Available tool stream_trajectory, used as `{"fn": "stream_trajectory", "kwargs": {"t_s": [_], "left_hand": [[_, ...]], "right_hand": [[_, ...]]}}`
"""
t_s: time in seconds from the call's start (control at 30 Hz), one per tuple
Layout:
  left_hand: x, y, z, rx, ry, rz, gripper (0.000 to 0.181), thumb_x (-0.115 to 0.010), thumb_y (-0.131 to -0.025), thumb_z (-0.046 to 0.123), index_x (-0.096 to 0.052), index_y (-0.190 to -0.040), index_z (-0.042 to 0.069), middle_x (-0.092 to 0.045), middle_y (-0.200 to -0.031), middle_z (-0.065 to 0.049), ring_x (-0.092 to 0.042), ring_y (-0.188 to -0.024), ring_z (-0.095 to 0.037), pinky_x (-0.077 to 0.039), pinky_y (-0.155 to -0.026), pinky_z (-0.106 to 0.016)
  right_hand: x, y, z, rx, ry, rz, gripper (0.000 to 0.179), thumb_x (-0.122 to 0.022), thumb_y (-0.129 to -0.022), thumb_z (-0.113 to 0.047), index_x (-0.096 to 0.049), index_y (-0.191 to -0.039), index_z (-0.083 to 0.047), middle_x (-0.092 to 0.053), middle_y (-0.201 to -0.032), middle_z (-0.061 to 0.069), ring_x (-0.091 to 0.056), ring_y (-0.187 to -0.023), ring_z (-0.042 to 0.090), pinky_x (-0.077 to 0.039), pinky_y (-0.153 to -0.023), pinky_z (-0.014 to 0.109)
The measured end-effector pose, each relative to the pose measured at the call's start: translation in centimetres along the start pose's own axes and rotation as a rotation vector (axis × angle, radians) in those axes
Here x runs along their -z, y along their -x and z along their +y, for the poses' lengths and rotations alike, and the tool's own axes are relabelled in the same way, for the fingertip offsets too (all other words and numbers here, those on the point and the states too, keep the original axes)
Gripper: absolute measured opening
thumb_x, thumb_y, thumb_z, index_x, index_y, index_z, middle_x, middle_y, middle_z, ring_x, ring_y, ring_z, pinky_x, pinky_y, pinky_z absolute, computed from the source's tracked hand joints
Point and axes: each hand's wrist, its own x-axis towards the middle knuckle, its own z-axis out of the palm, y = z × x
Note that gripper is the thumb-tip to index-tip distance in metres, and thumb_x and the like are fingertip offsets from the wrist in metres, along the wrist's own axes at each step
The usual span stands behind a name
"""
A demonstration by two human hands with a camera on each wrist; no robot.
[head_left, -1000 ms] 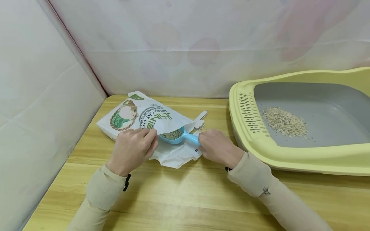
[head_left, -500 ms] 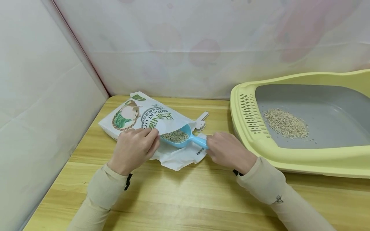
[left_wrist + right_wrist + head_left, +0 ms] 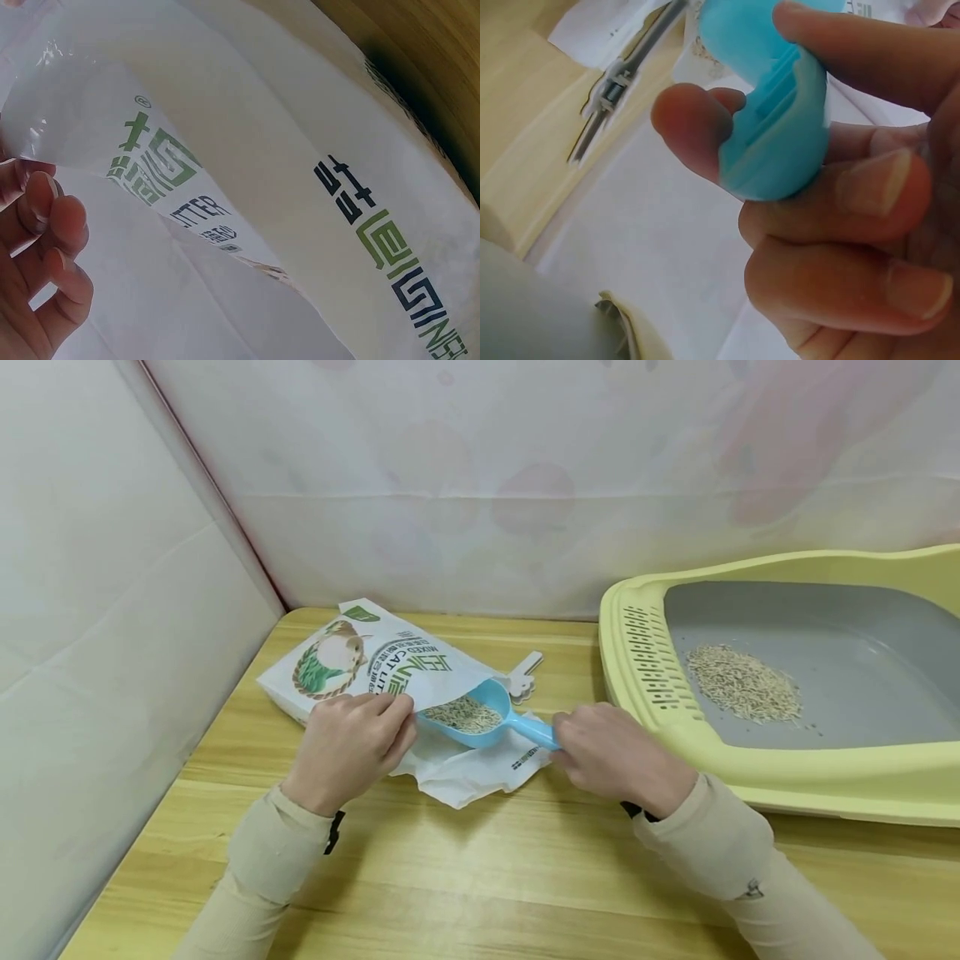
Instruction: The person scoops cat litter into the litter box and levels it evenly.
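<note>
A white cat litter bag lies on its side on the wooden table, mouth facing right. My left hand pinches the upper edge of its mouth and holds it raised. In the left wrist view, curled fingers show beside the bag's edge; the thumb's grip is out of frame. My right hand grips the handle of a light blue scoop, which carries beige litter pellets. The scoop's tip is hidden inside the mouth. In the right wrist view, fingers wrap round the blue handle.
A yellow litter box with a grey base stands at the right, holding a pile of pellets. Behind the bag's mouth lies a white clip-like piece. Pale patterned curtains border the table's back and left.
My right hand has drawn the scoop to the right, partly out of the bag, so more of its pellets show. My left hand keeps its hold on the bag's edge, almost unmoved.
</note>
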Motion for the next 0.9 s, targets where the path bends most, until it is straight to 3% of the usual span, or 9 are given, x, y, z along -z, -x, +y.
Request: {"fn": "stream_trajectory", "kwargs": {"t_s": [0.5,0.9], "left_hand": [[-0.3,0.2,-0.1,0.007,-0.008,-0.04,0.022,-0.043,-0.097,0.014,-0.05,-0.077,0.006,-0.042,-0.054,0.002,-0.045,-0.042,-0.015,-0.034,-0.039,-0.027],[-0.2,0.2,-0.2,0.009,0.007,-0.041,0.02,-0.044,-0.095,0.011,-0.048,-0.077,0.006,-0.039,-0.054,0.003,-0.042,-0.042,-0.013,-0.03,-0.039,-0.025]], "right_hand": [[1.0,1.2,0.8,0.014,-0.022,-0.003,0.025,-0.076,-0.082,-0.003,-0.055,-0.07,-0.009,-0.04,-0.059,-0.004,-0.036,-0.051,0.011,-0.035,-0.046,0.028],[2.2,2.6,1.3,-0.044,-0.017,-0.036,0.029,-0.082,-0.082,-0.009,-0.054,-0.072,-0.01,-0.038,-0.059,-0.006,-0.035,-0.051,0.011,-0.034,-0.046,0.028]]}}
